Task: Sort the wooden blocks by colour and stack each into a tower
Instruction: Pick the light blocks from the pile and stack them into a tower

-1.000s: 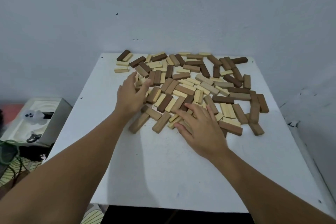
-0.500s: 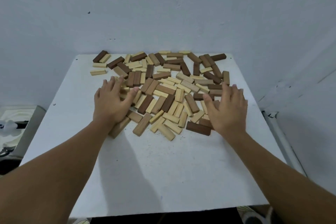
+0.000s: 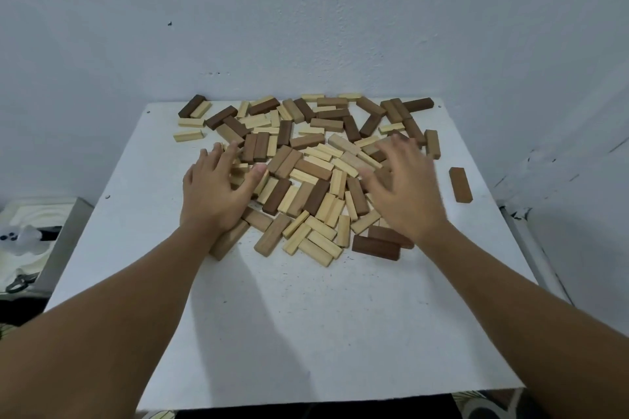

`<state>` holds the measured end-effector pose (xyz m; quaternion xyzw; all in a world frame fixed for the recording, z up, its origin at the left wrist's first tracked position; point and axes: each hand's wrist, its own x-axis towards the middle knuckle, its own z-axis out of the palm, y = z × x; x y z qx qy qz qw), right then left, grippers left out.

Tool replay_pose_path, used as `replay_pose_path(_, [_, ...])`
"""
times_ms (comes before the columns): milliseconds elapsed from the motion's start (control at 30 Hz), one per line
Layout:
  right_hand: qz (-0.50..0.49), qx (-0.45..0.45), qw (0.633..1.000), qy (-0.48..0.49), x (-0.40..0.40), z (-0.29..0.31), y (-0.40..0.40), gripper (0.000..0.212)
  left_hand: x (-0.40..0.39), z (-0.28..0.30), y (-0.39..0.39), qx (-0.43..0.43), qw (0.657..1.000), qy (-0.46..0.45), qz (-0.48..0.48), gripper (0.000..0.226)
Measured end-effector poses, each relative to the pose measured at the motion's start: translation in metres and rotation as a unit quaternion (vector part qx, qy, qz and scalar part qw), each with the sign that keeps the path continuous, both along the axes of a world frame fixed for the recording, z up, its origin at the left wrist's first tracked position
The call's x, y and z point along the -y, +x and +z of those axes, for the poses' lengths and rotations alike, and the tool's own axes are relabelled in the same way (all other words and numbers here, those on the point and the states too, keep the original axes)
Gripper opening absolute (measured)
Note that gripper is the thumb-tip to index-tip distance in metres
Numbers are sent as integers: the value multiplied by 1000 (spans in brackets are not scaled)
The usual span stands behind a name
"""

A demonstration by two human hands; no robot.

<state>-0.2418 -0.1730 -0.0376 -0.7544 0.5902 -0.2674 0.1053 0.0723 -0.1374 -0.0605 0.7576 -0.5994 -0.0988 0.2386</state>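
Note:
A loose pile of wooden blocks point(image 3: 308, 167) in pale yellow, tan and dark brown lies flat across the far half of the white table point(image 3: 296, 326). My left hand point(image 3: 216, 196) rests palm down on the pile's left edge, fingers spread over blocks. My right hand point(image 3: 406, 190) hovers or presses, blurred, over the pile's right side, fingers apart, holding nothing. One reddish-brown block point(image 3: 460, 184) lies alone to the right of the pile. A dark brown block point(image 3: 375, 247) sits at the near right edge of the pile.
A blue-grey wall point(image 3: 306, 17) stands right behind the table's far edge. Left of the table, lower down, a grey box point(image 3: 58, 241) holds white packing and small items. The table's right edge drops off near a white pipe point(image 3: 531, 248).
My right hand has moved left, inward over the pile. A reddish-brown block now lies alone to the right of the pile. My left hand stays on the left edge.

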Motion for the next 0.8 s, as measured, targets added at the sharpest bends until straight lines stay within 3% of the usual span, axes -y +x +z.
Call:
replay_pose_path(67, [-81, -23, 996, 2, 6, -1, -22, 63, 1, 0, 0, -1, 1000, 1, -1, 87])
replay_pose_path(133, [-143, -54, 983, 101, 6, -5, -37, 72, 0, -1, 0, 0, 1000, 1, -2, 86])
replay_pose_path(200, [-141, -108, 969, 173, 2, -12, -40, 80, 0, 0, 1, 5, 1000, 2, -5, 85])
replay_pose_path(267, [-97, -115, 976, 155, 2, -13, -31, 83, 0, 0, 1, 12, 1000, 4, -5, 85])
replay_pose_path(433, [-10, -69, 987, 144, 7, -10, -5, 74, 0, 0, 1, 12, 1000, 13, -3, 87])
replay_pose_path(567, [6, 72, 990, 124, 12, -5, -5, 57, 1, 3, -1, 3, 1000, 7, -6, 90])
replay_pose_path(667, [-16, 131, 990, 57, 26, 1, -8, 45, 1, 5, 3, -126, 991, -38, 9, 89])
replay_pose_path(733, [-37, 141, 989, 32, 45, 3, -10, 39, 8, 10, 12, -232, 967, -92, 59, 91])
replay_pose_path(800, [-68, 108, 992, 28, 72, 3, -13, 43, 27, 16, 28, -234, 956, -123, 130, 86])
